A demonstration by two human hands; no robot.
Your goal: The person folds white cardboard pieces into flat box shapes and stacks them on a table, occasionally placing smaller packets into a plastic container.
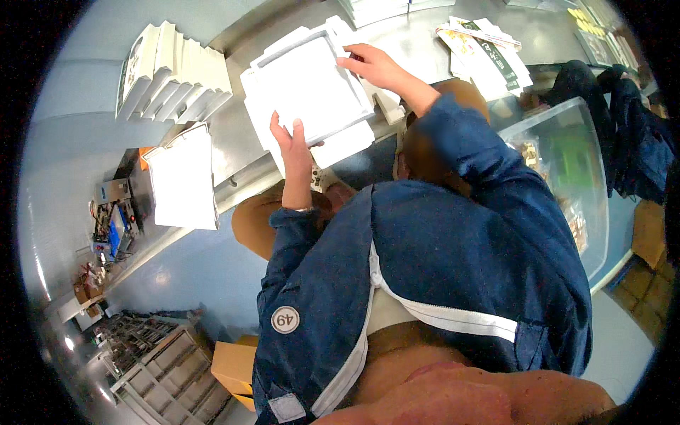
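Note:
A shallow white cardboard tray [313, 87] with raised walls lies before me, on flat white card blanks [348, 143] that stick out around it. My left hand [294, 146] grips the tray's near left corner, thumb up and a fingertip showing beneath the edge. At the right wall, my right hand [372, 66] holds the rim, with its thumb and forefinger reaching over the inside. The remaining fingers of that hand are partly hidden.
Several nested white boxes [172, 79] stand at the left on a metal table [234, 146]. White sheets [183, 180] lie nearer. Printed cards [486, 56] sit at the right, above a clear plastic bin [597, 212] of bagged pieces. Another person's dark-clothed legs [579, 101] are beyond.

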